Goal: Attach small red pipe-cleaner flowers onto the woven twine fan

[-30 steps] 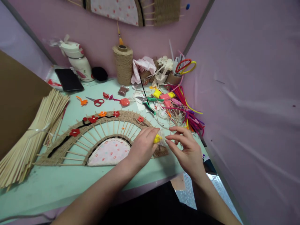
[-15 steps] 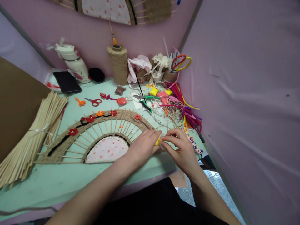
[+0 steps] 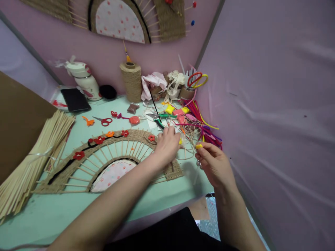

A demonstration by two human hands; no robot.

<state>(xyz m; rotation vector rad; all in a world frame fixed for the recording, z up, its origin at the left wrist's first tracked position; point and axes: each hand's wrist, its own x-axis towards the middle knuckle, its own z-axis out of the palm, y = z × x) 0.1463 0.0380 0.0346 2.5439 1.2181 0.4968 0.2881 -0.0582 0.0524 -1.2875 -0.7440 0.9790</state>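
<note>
My right hand (image 3: 216, 164) pinches a small lump of yellow modelling clay (image 3: 199, 146) between thumb and fingertips, above the table's right side. Over the right end of the woven fan (image 3: 141, 135), my left hand (image 3: 169, 143) has its fingers curled down. A clear plastic packet with yellow clay (image 3: 180, 141) shows at its thumb side; the rest of the packet is hidden. Fan ribs of thin sticks carry a twine band with red and orange flowers (image 3: 98, 140) and a black branch line. Green-handled pliers (image 3: 159, 120) lie just beyond my left hand.
Cut sticks (image 3: 39, 157) lie in a bundle at left. Small red scissors (image 3: 106, 121), a twine spool (image 3: 131, 82), a bottle (image 3: 87, 83) and a phone (image 3: 75, 99) are farther back. Pipe cleaners (image 3: 209, 134) and tangled twine crowd the right. Another fan (image 3: 120, 21) hangs on the wall.
My hands have come apart. The right drew away to the right with a bit of yellow clay; the left moved up and away over the fan's right end. The view tilted up slightly.
</note>
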